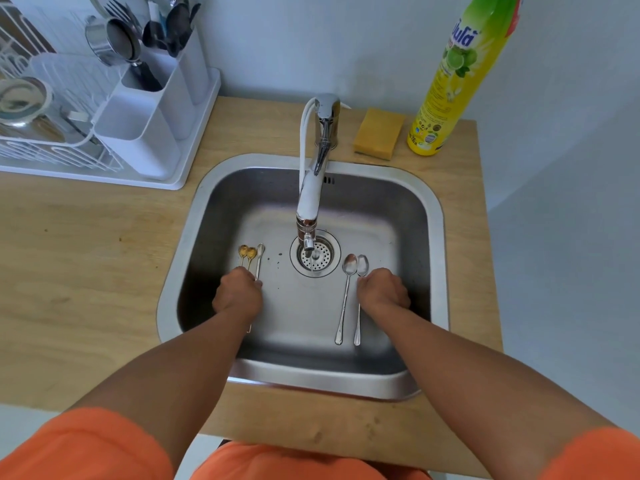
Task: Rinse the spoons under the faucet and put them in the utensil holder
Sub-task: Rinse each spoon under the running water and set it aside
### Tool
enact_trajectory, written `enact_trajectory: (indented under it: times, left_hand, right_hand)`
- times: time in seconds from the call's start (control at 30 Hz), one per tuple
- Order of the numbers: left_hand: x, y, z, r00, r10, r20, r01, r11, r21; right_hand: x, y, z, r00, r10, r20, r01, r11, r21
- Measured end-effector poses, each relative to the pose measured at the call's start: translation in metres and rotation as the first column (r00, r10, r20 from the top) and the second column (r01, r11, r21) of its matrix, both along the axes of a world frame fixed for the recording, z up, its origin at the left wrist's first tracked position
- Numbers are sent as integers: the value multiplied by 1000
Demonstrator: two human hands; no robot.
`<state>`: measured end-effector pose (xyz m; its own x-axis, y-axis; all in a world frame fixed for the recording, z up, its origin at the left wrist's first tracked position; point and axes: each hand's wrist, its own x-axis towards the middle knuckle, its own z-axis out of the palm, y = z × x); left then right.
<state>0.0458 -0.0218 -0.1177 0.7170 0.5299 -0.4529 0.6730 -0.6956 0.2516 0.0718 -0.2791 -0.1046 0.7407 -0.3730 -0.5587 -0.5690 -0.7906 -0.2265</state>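
Note:
Five spoons lie on the floor of the steel sink (437, 237). Left of the drain are two small gold spoons (247, 252) and a thin silver spoon (260, 250). My left hand (237, 294) is curled down over their handles. Right of the drain lie two long silver spoons. My right hand (383, 289) pinches the neck of the outer silver spoon (362, 265), while the inner silver spoon (349, 265) lies free beside it. The faucet (311, 199) reaches over the drain with no water running. The white utensil holder (138, 133) stands at the back left.
A white dish rack (52, 147) with bowls and a pan fills the far left counter. A yellow sponge (379, 138) and a dish soap bottle (457, 81) stand behind the sink on the right. The drain strainer (320, 259) sits under the spout.

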Motion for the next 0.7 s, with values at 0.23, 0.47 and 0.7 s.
enact_trajectory:
  times: [0.23, 0.47, 0.7]
  left_hand:
    - [8, 0, 5, 994, 49, -94, -54, 997, -48]
    - [5, -5, 7, 990, -22, -141, 9, 996, -94]
    - [4, -15, 12, 980, -48, -195, 16, 987, -162]
  right_hand:
    - [-1, -1, 1, 998, 42, -40, -41, 999, 15]
    - [-6, -2, 1, 999, 38, 8, -39, 998, 49]
    - [-9, 17, 14, 970, 46, 237, -77, 989, 123]
